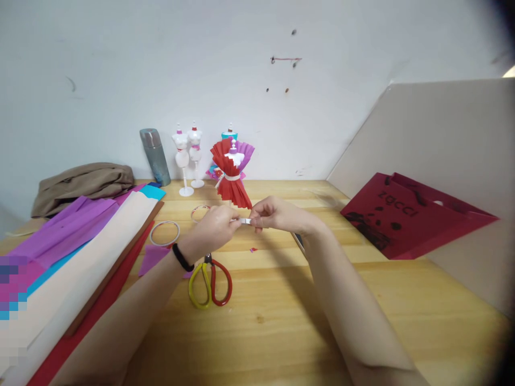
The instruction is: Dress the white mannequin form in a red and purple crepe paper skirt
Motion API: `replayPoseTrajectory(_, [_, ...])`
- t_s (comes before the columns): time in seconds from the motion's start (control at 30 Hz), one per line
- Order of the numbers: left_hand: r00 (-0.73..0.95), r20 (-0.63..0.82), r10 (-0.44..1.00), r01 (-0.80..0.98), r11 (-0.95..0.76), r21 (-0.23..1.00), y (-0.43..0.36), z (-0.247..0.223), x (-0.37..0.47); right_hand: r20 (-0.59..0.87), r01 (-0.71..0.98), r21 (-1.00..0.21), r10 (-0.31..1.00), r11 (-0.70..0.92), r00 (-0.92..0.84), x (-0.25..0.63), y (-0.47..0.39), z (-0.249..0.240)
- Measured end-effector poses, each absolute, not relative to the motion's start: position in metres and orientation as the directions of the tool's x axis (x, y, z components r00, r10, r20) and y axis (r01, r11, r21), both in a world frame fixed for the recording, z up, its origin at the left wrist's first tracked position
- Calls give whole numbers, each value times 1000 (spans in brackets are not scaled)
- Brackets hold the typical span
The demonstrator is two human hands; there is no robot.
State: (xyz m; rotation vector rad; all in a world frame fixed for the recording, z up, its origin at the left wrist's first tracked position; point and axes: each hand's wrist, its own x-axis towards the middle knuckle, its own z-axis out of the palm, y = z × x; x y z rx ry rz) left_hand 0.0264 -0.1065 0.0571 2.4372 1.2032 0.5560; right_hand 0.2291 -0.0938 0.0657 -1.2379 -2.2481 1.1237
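A short white strip (245,221) is pinched between the fingertips of both hands above the table. My left hand (211,228) is closed on its left end, with a black band on the wrist. On the other end, my right hand (273,214) is closed in a pinch. Just behind them stands a small mannequin in a red pleated paper dress (232,187) with a white waist band and a purple piece at the shoulder. Below my left hand lie scissors (210,284) with one yellow and one red handle; their blades are mostly hidden.
Two rolls of tape, a near one (151,234) and a farther one (192,214), lie left of my hands. Coloured paper sheets (100,252) cover the left side. Bare mannequins (182,157), a bottle (155,158) and brown cloth (84,185) stand behind. A red bag (414,214) leans right.
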Motion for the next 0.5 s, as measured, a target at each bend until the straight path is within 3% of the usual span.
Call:
replayPoseTrajectory(0.17, [463, 140, 875, 834, -484, 266, -113, 52, 43, -69, 622, -714, 852, 321, -520, 223, -97, 67])
replayPoseTrajectory(0.37, [486, 188, 854, 863, -503, 52, -120, 46, 50, -60, 655, -684, 870, 321, -489, 222, -95, 66])
replayPoseTrajectory(0.43, [471, 219, 855, 868, -493, 60, -120, 46, 50, -58, 646, -696, 873, 313, -485, 223, -96, 67])
replayPoseTrajectory(0.5, [434, 239, 869, 865, -476, 159, -118, 48, 48, -61, 634, -709, 868, 309, -492, 224, -97, 69])
